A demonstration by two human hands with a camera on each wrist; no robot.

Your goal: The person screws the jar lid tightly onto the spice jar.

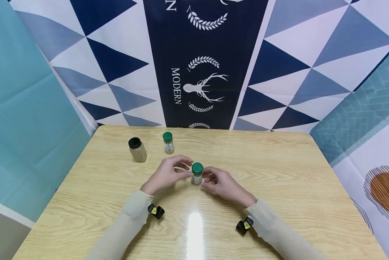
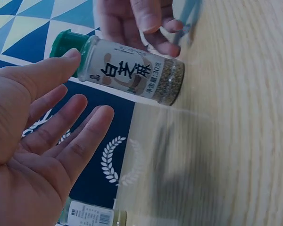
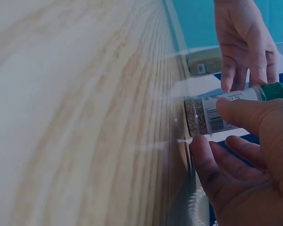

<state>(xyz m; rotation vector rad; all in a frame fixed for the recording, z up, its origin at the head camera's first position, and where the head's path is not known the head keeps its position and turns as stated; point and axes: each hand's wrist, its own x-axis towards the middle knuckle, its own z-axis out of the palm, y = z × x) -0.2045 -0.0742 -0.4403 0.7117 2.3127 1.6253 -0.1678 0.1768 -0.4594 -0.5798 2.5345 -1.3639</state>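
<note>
A clear spice jar [image 1: 197, 178] with a green cap, a printed label and small pale seeds at its bottom stands upright on the table between the two hands. On its left, the left hand [image 1: 171, 172] has its fingers spread and the thumb near the cap. From the other side the right hand [image 1: 223, 182] comes close, fingers loosely bent, gripping nothing that I can see. In the left wrist view the left thumb [image 2: 56, 70] overlaps the cap's edge; whether it touches is unclear. In the right wrist view the right thumb [image 3: 240, 113] overlaps the label.
Farther back on the left stand a second green-capped jar [image 1: 169, 143] and a wider black-lidded jar [image 1: 138, 150] with beige contents. The wooden table [image 1: 279, 162] ends at a patterned cloth backdrop [image 1: 207, 72]. Each sleeve carries a small wrist camera.
</note>
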